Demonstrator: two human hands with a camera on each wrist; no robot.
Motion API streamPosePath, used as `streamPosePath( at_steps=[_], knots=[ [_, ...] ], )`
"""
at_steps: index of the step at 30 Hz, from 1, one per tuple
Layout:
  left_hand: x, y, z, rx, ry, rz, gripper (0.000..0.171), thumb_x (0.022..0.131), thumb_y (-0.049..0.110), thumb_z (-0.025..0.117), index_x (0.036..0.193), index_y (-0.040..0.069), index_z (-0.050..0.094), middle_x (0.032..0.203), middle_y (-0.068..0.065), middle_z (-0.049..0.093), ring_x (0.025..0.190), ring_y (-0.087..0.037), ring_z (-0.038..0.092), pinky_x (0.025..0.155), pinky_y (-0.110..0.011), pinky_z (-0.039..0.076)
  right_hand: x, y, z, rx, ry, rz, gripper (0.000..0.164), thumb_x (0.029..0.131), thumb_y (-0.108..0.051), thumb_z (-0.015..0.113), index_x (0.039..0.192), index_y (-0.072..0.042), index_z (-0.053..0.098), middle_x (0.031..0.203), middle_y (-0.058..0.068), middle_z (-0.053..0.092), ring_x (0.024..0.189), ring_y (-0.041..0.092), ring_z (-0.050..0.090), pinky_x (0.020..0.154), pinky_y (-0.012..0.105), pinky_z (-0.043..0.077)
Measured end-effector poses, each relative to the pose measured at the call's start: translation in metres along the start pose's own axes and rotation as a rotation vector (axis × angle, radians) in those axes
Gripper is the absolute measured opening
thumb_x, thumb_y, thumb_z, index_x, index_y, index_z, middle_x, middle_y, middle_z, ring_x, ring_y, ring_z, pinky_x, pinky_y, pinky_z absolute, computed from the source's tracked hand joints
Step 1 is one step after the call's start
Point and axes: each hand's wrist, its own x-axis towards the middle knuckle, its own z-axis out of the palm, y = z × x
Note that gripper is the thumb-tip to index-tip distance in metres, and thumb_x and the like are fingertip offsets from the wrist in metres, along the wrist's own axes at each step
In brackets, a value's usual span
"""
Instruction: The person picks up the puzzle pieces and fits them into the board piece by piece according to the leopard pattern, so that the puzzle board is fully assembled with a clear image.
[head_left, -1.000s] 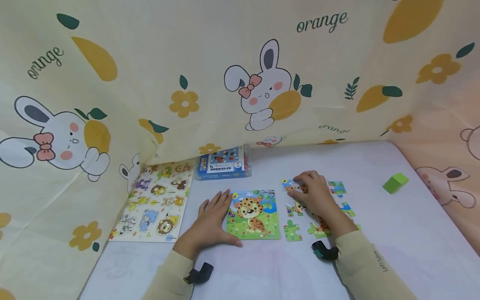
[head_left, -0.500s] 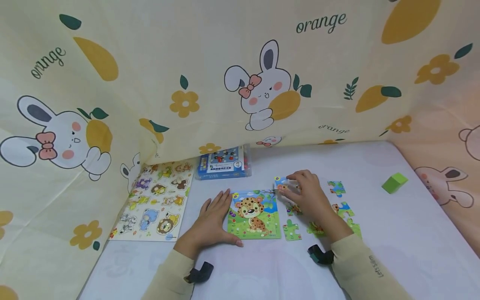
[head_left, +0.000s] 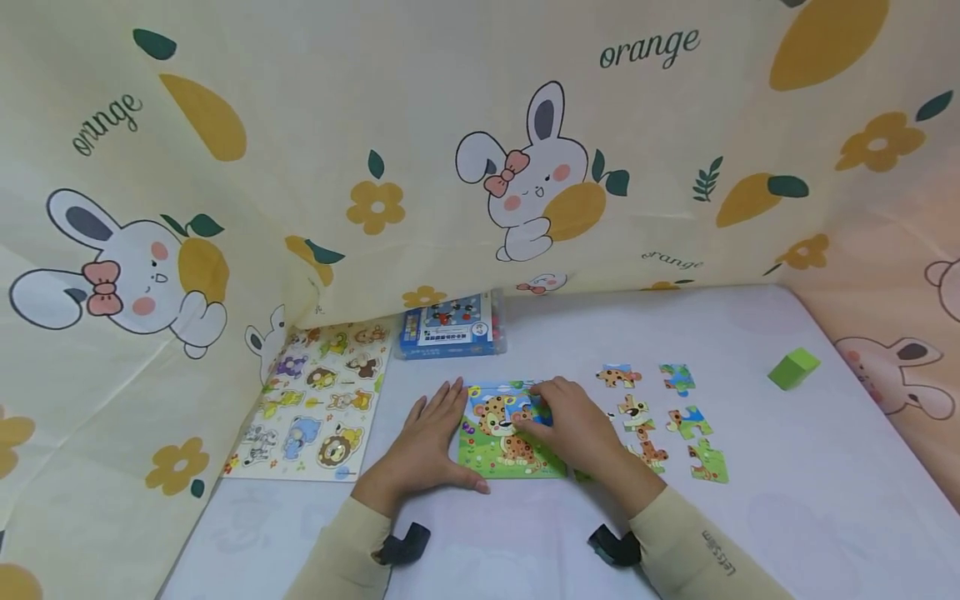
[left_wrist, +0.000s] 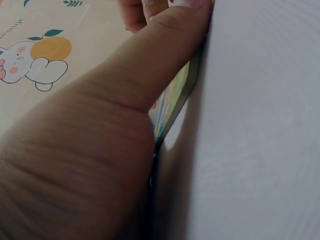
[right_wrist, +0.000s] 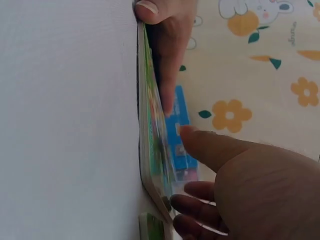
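A square puzzle board (head_left: 480, 464) with a leopard picture lies on the white table. My left hand (head_left: 420, 450) rests along its left side, fingers stretched and the thumb by the front corner. In the left wrist view that thumb (left_wrist: 160, 50) lies by the board's edge. My right hand (head_left: 588, 433) pinches a blue jigsaw piece (head_left: 515, 408) with part of the leopard on it between thumb and fingers, over the upper middle of the board. Loose jigsaw pieces (head_left: 677, 377) lie to the right, some partly hidden by the right hand and forearm.
A sheet of animal pictures (head_left: 311, 408) lies at the left. Behind the board is a blue box (head_left: 450, 333) in clear plastic. A green block (head_left: 793, 368) sits at the far right. Patterned cloth (head_left: 420, 108) hangs round the back and sides.
My right hand has carried the jigsaw piece from the upper left of the loose pieces leftward over the board. The left hand stays in place.
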Motion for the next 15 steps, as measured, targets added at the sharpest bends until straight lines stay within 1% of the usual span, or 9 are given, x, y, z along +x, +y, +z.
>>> streamPosePath(
  at_steps=[2, 3, 5, 8, 10, 12, 15],
  knots=[
    [0.001, -0.001, 0.001, 0.003, -0.002, -0.002, 0.154, 0.063, 0.088, 0.085, 0.174, 0.006, 0.015, 0.181, -0.004, 0.002, 0.165, -0.021, -0.003, 0.130, -0.052, -0.001, -0.002, 0.002, 0.001, -0.024, -0.011, -0.025, 0.055, 0.098, -0.047, 0.083, 0.134, -0.007, 0.073, 0.120, 0.004, 0.066, 0.111, 0.026, 0.061, 0.096, 0.047, 0.058],
    [0.001, -0.001, 0.002, 0.006, -0.001, -0.001, 0.154, 0.063, 0.088, 0.085, 0.174, 0.006, 0.015, 0.181, -0.004, 0.001, 0.165, -0.021, -0.003, 0.130, -0.052, -0.001, -0.004, 0.003, 0.000, -0.034, -0.020, -0.051, 0.053, 0.099, -0.046, 0.082, 0.135, -0.008, 0.073, 0.125, 0.005, 0.066, 0.116, 0.028, 0.060, 0.098, 0.049, 0.057],
    [0.001, -0.002, 0.003, 0.011, 0.002, 0.001, 0.154, 0.063, 0.088, 0.085, 0.174, 0.007, 0.015, 0.181, -0.004, 0.001, 0.165, -0.021, -0.003, 0.130, -0.052, 0.000, -0.007, 0.004, -0.002, -0.059, -0.043, -0.132, 0.049, 0.100, -0.042, 0.082, 0.136, -0.009, 0.073, 0.136, 0.008, 0.066, 0.127, 0.033, 0.058, 0.104, 0.053, 0.055],
    [0.002, -0.002, 0.003, 0.015, 0.003, 0.004, 0.154, 0.064, 0.088, 0.085, 0.174, 0.007, 0.015, 0.182, -0.004, 0.001, 0.165, -0.021, -0.003, 0.130, -0.052, 0.000, -0.013, 0.005, -0.007, -0.104, -0.105, -0.254, 0.048, 0.103, -0.037, 0.079, 0.142, -0.008, 0.073, 0.153, 0.010, 0.061, 0.143, 0.039, 0.051, 0.112, 0.061, 0.049],
    [0.002, -0.002, 0.003, 0.015, 0.003, 0.002, 0.153, 0.064, 0.088, 0.084, 0.174, 0.007, 0.015, 0.182, -0.004, 0.002, 0.165, -0.021, -0.003, 0.131, -0.052, 0.000, -0.016, 0.005, -0.010, -0.144, -0.149, -0.305, 0.051, 0.105, -0.036, 0.076, 0.148, -0.009, 0.069, 0.161, 0.008, 0.055, 0.152, 0.042, 0.042, 0.113, 0.066, 0.045],
    [0.002, -0.002, 0.002, 0.014, 0.002, -0.001, 0.153, 0.065, 0.088, 0.084, 0.174, 0.007, 0.015, 0.182, -0.004, 0.002, 0.166, -0.022, -0.002, 0.131, -0.052, 0.000, -0.018, 0.004, -0.012, -0.177, -0.199, -0.314, 0.055, 0.108, -0.038, 0.070, 0.155, -0.011, 0.063, 0.166, 0.005, 0.050, 0.157, 0.041, 0.034, 0.113, 0.069, 0.043],
    [0.001, -0.001, 0.002, 0.016, -0.001, -0.008, 0.153, 0.064, 0.089, 0.084, 0.174, 0.007, 0.015, 0.181, -0.003, 0.002, 0.166, -0.022, -0.002, 0.131, -0.052, 0.000, -0.020, 0.001, -0.011, -0.205, -0.252, -0.290, 0.059, 0.112, -0.042, 0.062, 0.163, -0.014, 0.053, 0.171, 0.003, 0.042, 0.161, 0.040, 0.026, 0.110, 0.068, 0.042]
  ],
)
